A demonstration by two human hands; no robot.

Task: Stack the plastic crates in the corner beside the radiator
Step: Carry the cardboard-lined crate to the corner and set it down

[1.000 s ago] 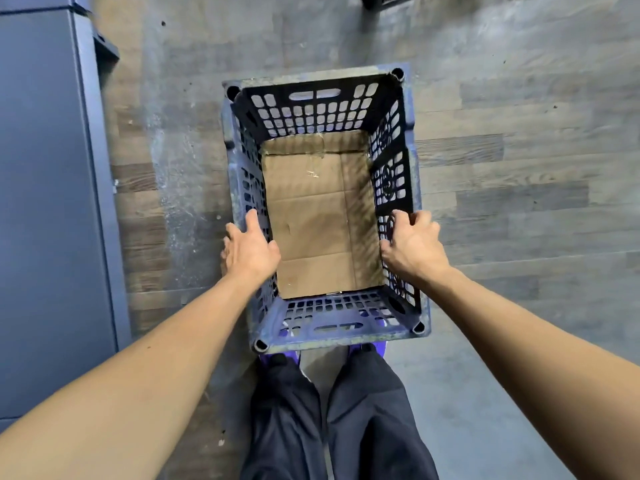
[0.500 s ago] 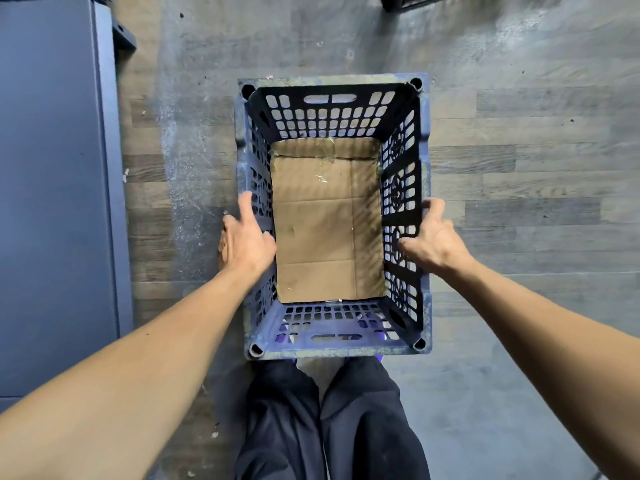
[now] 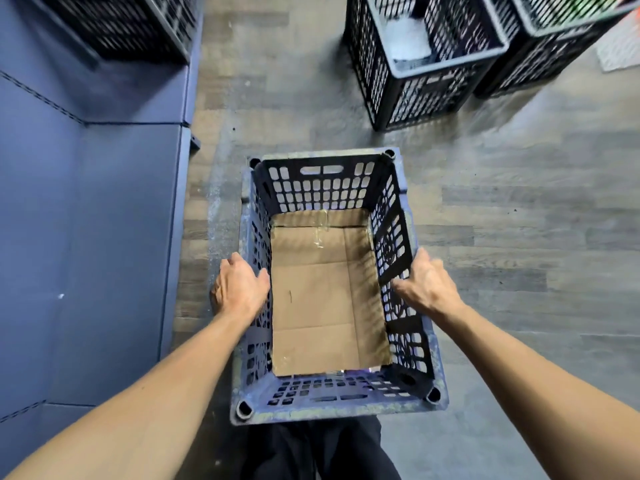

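A blue-black plastic crate (image 3: 332,407) with a cardboard sheet lining its bottom sits right in front of my legs, over the wood-look floor. My left hand (image 3: 239,289) grips the crate's left wall, thumb hooked over the rim and fingers down the outside. My right hand (image 3: 427,284) holds the right wall the same way, thumb inside, fingers outside. Two more dark crates (image 3: 433,64) (image 3: 554,43) stand side by side on the floor at the far right. Another dark crate (image 3: 121,26) rests at the top left.
A blue padded surface (image 3: 86,209) runs along the whole left side, close to the crate's left wall. Bare floor (image 3: 294,98) lies between my crate and the far crates. A pale mat edge (image 3: 620,53) shows at the top right corner.
My view has lifted, bringing the far crates and the top-left crate into sight. Both hands, which had loosened half a second ago, now clasp the crate's side walls.
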